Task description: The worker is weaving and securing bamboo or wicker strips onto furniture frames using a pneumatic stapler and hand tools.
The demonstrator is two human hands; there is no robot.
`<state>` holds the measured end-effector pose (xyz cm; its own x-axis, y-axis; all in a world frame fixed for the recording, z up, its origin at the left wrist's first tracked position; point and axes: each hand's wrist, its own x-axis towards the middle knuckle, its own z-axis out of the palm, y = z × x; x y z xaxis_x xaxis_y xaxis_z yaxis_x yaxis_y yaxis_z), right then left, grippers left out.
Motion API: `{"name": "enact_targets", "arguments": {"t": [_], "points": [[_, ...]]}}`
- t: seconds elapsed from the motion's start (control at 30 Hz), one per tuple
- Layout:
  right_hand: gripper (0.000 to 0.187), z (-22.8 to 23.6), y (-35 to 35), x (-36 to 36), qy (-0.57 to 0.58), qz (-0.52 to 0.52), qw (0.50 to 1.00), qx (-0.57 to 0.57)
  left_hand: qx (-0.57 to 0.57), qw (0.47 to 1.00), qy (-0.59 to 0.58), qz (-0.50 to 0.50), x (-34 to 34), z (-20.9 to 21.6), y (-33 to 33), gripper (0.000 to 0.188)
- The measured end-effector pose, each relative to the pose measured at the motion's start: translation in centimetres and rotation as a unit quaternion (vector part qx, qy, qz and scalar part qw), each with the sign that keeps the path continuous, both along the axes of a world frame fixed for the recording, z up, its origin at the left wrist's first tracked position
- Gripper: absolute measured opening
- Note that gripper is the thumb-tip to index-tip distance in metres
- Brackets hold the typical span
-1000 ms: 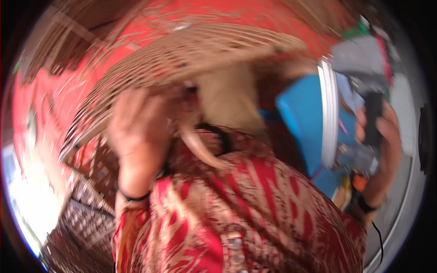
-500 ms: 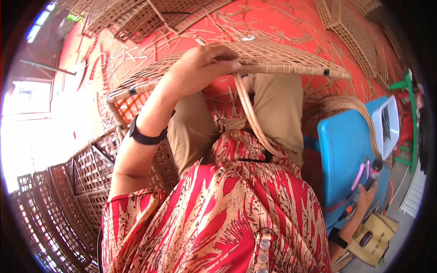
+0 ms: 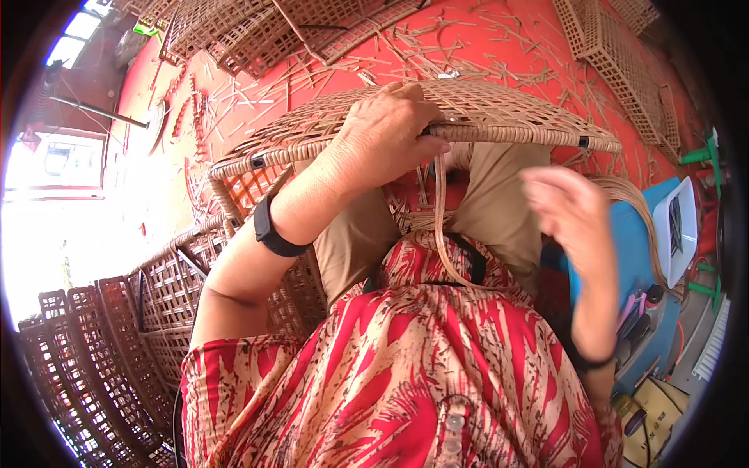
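Across my knees lies a woven rattan basket (image 3: 499,101), its wrapped rim toward me. My left hand (image 3: 390,129) is closed over the middle of that rim, thumb on the near side. From beneath it a pale rattan strand (image 3: 439,210) hangs down, bending over my lap. My right hand (image 3: 573,214) is in the air to the right of my knee, apart from the basket. Motion smears its fingers, and whether anything is in them cannot be made out.
A blue stool (image 3: 632,222) at my right bears a white tray (image 3: 686,222), tools and a coil of rattan (image 3: 624,191). Cut rattan scraps (image 3: 499,47) litter the red floor. More woven baskets (image 3: 234,39) stand ahead, and woven panels (image 3: 94,351) lean at my left.
My right hand has left the tools on the blue stool and come up and left toward the basket. My left hand stays on the rim. The whole view has shifted slightly.
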<state>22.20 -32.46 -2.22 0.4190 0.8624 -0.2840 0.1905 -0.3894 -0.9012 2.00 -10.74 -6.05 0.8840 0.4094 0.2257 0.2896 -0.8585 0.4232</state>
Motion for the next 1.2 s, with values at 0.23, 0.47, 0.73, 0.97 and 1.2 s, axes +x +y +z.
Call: {"name": "enact_targets", "arguments": {"t": [0.23,0.47,0.73,0.97,1.2], "points": [[0.022,-8.2,7.8,-5.4,0.145,0.114,0.982,-0.035,0.026,1.000,-0.017,0.000,0.4,-0.1,-0.5,0.039],[0.014,-15.7,12.6,-3.9,-0.025,0.084,0.976,0.201,0.069,0.997,-0.038,-0.006,1.0,-0.8,-1.2,0.039],[0.019,-17.0,13.2,-3.9,0.589,-0.080,0.780,0.195,-0.067,0.997,-0.035,-0.036,1.3,-0.1,0.0,0.038],[0.009,-26.0,16.8,1.0,0.677,-0.310,0.663,0.082,-0.120,0.990,-0.037,-0.060,1.0,-0.6,1.5,0.035],[0.016,-28.1,14.0,-2.8,0.590,-0.323,0.736,-0.074,-0.393,0.916,-0.074,0.022,1.7,-0.9,2.1,0.027]]}}
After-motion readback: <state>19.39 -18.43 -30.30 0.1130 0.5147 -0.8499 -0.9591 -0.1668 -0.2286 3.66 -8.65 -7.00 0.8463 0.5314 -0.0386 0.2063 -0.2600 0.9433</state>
